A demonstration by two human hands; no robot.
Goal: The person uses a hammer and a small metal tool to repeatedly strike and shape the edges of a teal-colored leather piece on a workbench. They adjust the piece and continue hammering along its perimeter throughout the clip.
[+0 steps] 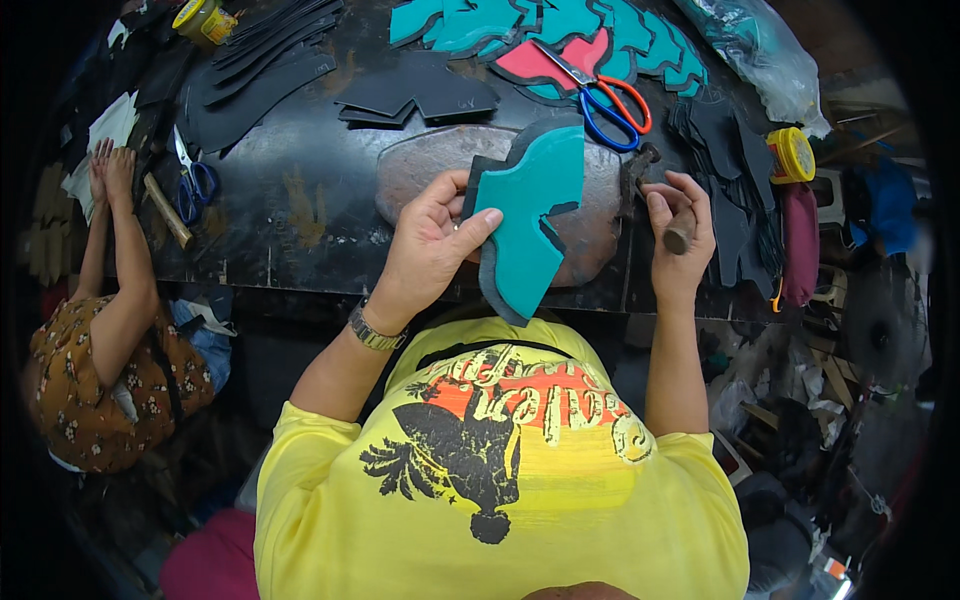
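Observation:
My left hand [432, 240] grips a flat teal cut-out panel [535, 215] by its left edge, thumb on top. The panel has a black border along its outer side and a notch at its right, and is held up over the front edge of the table. In my right hand [684, 232] is a hammer [679, 234], its wooden handle's end pointing toward me and its dark head partly hidden beyond the fingers. Beneath the panel lies a worn, rounded stone slab [420, 165].
Scissors with blue and orange handles [612, 115] rest on a red panel [560, 58] near several teal panels [460, 25]. Black pieces [420, 92] lie behind the slab. At right stands a yellow-lidded tub [791, 156]. A co-worker's hands [113, 168], blue-handled scissors [195, 190] and another wooden-handled tool [167, 211] are at left.

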